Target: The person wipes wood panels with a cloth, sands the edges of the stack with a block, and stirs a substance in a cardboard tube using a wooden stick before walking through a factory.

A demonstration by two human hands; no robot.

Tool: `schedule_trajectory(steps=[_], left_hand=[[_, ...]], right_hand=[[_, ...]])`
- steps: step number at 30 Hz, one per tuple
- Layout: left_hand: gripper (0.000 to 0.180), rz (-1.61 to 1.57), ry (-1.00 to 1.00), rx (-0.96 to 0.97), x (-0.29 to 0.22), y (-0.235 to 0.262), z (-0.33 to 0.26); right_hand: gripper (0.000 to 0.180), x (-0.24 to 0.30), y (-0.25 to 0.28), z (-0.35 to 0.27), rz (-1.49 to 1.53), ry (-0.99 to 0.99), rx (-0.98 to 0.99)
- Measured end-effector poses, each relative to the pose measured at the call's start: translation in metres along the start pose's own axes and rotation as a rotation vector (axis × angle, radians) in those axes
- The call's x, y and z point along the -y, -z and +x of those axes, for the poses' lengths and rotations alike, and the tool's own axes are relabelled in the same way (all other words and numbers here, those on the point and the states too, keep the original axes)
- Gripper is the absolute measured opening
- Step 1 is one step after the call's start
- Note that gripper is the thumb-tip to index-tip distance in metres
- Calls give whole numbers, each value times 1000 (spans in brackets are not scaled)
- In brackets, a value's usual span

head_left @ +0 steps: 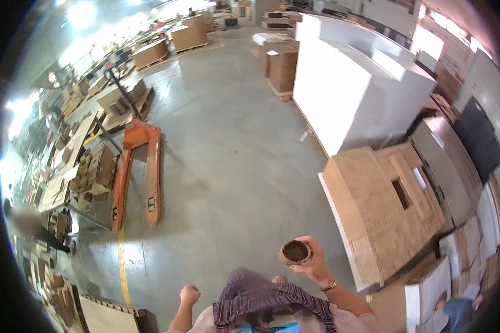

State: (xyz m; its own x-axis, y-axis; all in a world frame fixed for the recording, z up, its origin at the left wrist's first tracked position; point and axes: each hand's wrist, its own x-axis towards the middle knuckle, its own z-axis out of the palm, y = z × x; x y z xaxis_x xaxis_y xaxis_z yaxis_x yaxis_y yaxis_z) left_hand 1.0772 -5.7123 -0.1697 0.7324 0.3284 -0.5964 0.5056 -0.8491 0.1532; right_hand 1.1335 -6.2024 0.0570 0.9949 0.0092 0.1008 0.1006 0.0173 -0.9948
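Right hand (315, 263) grips a brown cup (294, 253)
Its inside looks murky; the left hand (190, 294) curls, palm hidden, any grasp unclear.

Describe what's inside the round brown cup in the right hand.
Inside the cup, only a dark brown interior shows; whether that is bare bottom or contents, I cannot tell. The right hand covers part of its outer side.

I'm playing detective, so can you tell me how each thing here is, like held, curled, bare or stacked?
Brown cup: held up, open mouth showing; contents unclear
Right grip: closed on the cup's side
Left grip: fingers curled, nothing seen in it
Bracelet: worn on the right wrist
Orange pallet truck: standing, forks bare
Brown cardboard: stacked
White pile: stacked high
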Motion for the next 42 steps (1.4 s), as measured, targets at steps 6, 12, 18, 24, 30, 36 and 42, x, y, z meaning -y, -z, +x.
schedule_trajectory(steps=[6, 12, 18, 24, 30, 36, 42], left_hand=[[28, -243, 117, -38, -1, -40, 29], [20, -325, 94, -177, -106, 33, 180], [21, -236, -308, -240, -302, 229, 410], [17, -408, -517, -210, -505, 385, 563], [23, -35, -406, -77, -542, 389, 711], [27, -227, 12, 109, -536, 448, 783], [26, -351, 336, 2, -543, 493, 912]], right_hand=[[65, -30, -5, 183, 20, -2, 163], [66, -50, -42, 374, -21, -19, 233], [67, -51, -55, 548, 68, 6, 209], [63, -86, -43, 718, 177, -36, 44], [61, -128, -8, 929, 102, -9, 39], [61, -115, 0, 1170, 79, 15, 180], [65, -127, -51, 1395, 22, 89, 244]])
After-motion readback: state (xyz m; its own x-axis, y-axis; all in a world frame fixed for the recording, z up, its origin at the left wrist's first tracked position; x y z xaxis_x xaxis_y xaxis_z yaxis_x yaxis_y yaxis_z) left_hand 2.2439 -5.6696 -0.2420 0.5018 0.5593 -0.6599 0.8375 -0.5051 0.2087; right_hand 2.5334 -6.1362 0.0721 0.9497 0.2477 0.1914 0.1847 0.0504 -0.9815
